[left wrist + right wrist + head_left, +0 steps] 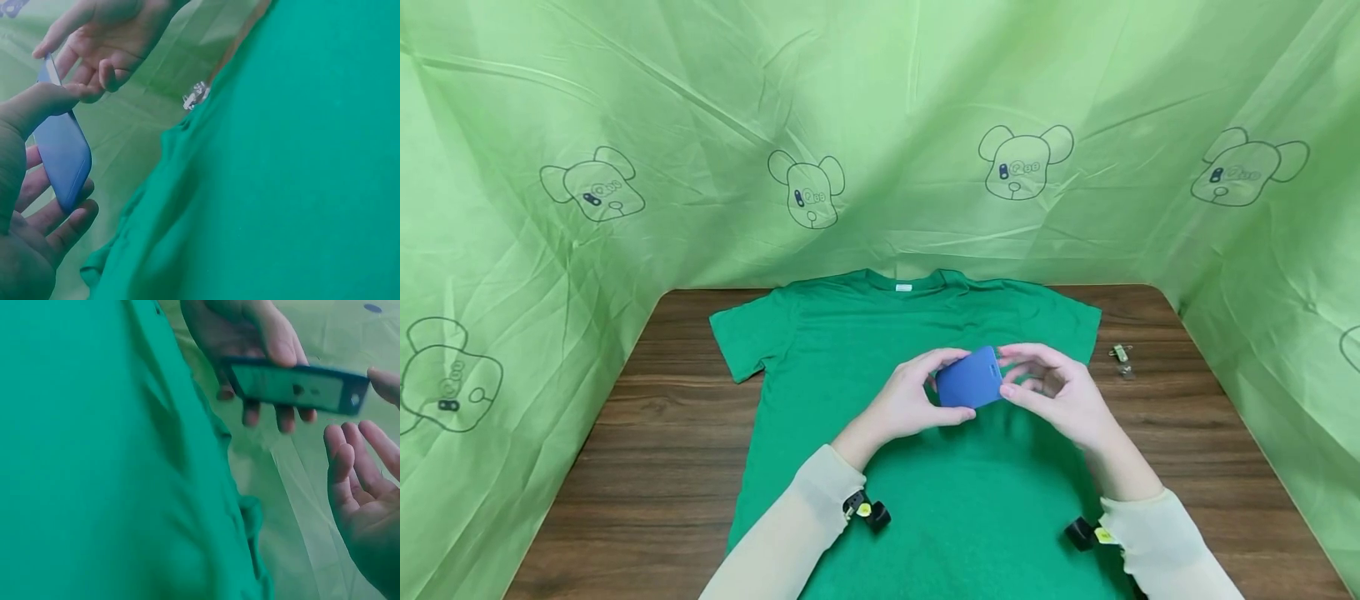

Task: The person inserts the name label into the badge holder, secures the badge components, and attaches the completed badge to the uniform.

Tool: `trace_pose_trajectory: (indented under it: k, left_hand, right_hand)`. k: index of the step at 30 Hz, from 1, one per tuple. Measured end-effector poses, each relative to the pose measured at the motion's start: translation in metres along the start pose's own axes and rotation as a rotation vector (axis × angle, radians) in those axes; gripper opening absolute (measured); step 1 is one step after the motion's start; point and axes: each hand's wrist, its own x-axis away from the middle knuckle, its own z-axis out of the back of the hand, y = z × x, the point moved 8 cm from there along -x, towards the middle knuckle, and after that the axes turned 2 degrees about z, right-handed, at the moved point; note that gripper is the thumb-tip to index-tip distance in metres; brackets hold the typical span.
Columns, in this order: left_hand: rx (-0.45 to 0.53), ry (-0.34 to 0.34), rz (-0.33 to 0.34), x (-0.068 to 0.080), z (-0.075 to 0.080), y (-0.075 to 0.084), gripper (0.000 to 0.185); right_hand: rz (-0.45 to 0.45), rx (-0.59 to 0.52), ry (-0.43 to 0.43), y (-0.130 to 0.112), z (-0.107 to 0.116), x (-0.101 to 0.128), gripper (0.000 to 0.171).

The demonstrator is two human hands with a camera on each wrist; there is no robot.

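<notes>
A blue badge holder [967,380] with a slot at one end is held above the shirt. My left hand [917,392] grips it between the thumb and the fingers. In the right wrist view, the badge holder [290,386] has a pale window framed by a dark border. At the slotted end is my right hand [1056,392]; its thumb appears to touch the corner, while the other fingers are loosely bent around no object. Beneath both hands a green T-shirt [850,350] lies spread out, collar away from me.
On the wooden table [685,433], right of the shirt's sleeve, lie a small metal clip [1120,353] and a small clear piece [1125,371]. Green fabric walls [910,100] with printed bear heads rise behind the table and at both sides.
</notes>
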Motion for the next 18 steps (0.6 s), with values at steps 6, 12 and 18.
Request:
trace_pose_trajectory:
  k: [6,12,18]
  left_hand:
    - [0.052,0.012,0.026,0.000,0.003,-0.003,0.077]
    - [0.076,0.006,0.039,0.000,0.002,-0.005,0.077]
    - [0.074,0.004,0.048,0.000,0.002,-0.007,0.077]
  right_hand:
    - [-0.082,0.163,0.179,0.021,0.057,0.003,0.035]
    - [-0.197,0.232,0.427,0.058,0.135,0.026,0.031]
    - [-0.327,0.308,0.605,0.090,0.179,0.050,0.033]
